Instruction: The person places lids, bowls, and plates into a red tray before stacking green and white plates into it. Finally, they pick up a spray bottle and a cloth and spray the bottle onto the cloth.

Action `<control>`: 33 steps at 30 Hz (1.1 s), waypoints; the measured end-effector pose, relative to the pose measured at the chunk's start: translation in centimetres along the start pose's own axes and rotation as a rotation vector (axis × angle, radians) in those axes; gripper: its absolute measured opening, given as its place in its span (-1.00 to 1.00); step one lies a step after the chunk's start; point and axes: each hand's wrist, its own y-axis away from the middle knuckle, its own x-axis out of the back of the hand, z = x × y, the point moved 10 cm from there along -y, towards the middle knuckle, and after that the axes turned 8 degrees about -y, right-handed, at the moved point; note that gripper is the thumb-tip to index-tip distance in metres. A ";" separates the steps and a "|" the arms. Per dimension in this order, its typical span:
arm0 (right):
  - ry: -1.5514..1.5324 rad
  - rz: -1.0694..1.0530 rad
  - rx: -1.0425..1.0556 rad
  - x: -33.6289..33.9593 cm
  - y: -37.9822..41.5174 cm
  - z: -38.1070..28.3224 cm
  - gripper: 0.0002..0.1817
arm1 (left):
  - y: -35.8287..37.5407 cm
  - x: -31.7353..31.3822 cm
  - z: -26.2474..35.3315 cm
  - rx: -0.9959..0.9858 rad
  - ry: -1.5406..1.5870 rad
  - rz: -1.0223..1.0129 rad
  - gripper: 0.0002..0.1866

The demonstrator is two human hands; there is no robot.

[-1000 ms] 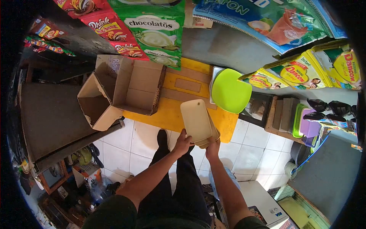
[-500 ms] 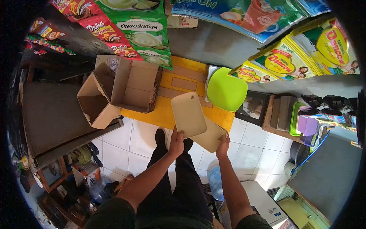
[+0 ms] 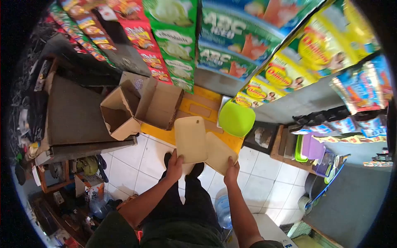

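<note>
My left hand [image 3: 175, 165] is closed on the lower edge of a beige rectangular tray [image 3: 190, 140] with rounded corners and a small dark mark near its top. My right hand [image 3: 232, 172] grips the lower right corner of a second beige tray [image 3: 222, 152], which is tilted. The left tray slightly overlaps the second one's left side. Both are held above the floor, in front of a yellow table [image 3: 156, 131]. On the table's right part lies a lime-green tray [image 3: 237, 119] on top of a white one.
Two open cardboard boxes [image 3: 159, 106] stand at the table's left. Sachet strips [image 3: 231, 41] hang overhead. To the right are a purple container [image 3: 313, 146] and a dark grey surface [image 3: 351, 202]. A blue water jug [image 3: 223, 211] is on the tiled floor by my right arm.
The view has tilted up, showing more of the hanging sachets. Both hands, still holding the trays, appear farther left and slightly lower. The trays overlap less than before.
</note>
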 end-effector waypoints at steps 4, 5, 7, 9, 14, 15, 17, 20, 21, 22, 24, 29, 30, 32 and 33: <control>0.020 -0.091 0.039 -2.3 2.0 -4.6 -0.59 | 1.1 5.2 4.4 -0.091 0.174 0.013 -0.68; -0.059 -0.137 0.045 -3.0 2.6 -5.8 -0.57 | 1.8 6.4 4.7 0.006 0.300 0.015 -0.70; -0.030 -0.218 0.063 -5.7 4.5 -9.2 -0.54 | 2.9 8.9 6.1 0.071 0.490 0.039 -0.74; 0.107 -0.340 0.141 -8.5 5.7 -12.1 -0.47 | 3.7 12.0 7.9 0.071 0.441 0.123 -0.69; 0.121 -0.469 0.155 -14.7 9.8 -16.2 -0.53 | 7.6 19.6 11.1 -0.048 0.378 0.230 -0.47; 0.076 -0.508 0.212 -16.2 10.8 -16.9 -0.54 | 8.4 21.0 11.5 -0.065 0.392 0.245 -0.51; 0.044 -0.566 0.182 -18.8 12.6 -17.1 -0.53 | 10.3 24.2 11.8 -0.059 0.422 0.316 -0.56; -0.024 -0.665 0.097 -23.1 16.0 -17.0 -0.50 | 13.4 29.5 12.4 -0.071 0.487 0.447 -0.69; -0.043 -0.661 0.073 -24.4 17.2 -16.7 -0.51 | 14.3 31.2 12.2 -0.080 0.539 0.468 -0.70; -0.058 -0.652 0.047 -25.6 18.5 -16.5 -0.52 | 15.3 32.7 11.8 -0.085 0.594 0.487 -0.71; -0.081 -0.667 0.025 -28.4 21.0 -15.4 -0.55 | 17.3 35.7 11.6 -0.131 0.621 0.559 -0.71; -0.024 -0.733 0.070 -35.7 26.4 -12.8 -0.56 | 22.7 43.2 10.0 -0.186 0.836 0.782 -0.71; -0.012 -0.760 0.067 -37.0 27.4 -12.3 -0.56 | 23.7 44.3 9.9 -0.215 0.896 0.808 -0.71; 0.033 -0.780 0.074 -39.1 29.1 -11.2 -0.56 | 25.1 46.5 8.0 -0.222 0.965 0.873 -0.71; 0.044 -0.806 0.075 -40.3 30.0 -10.8 -0.56 | 25.7 47.4 7.1 -0.223 1.026 0.910 -0.70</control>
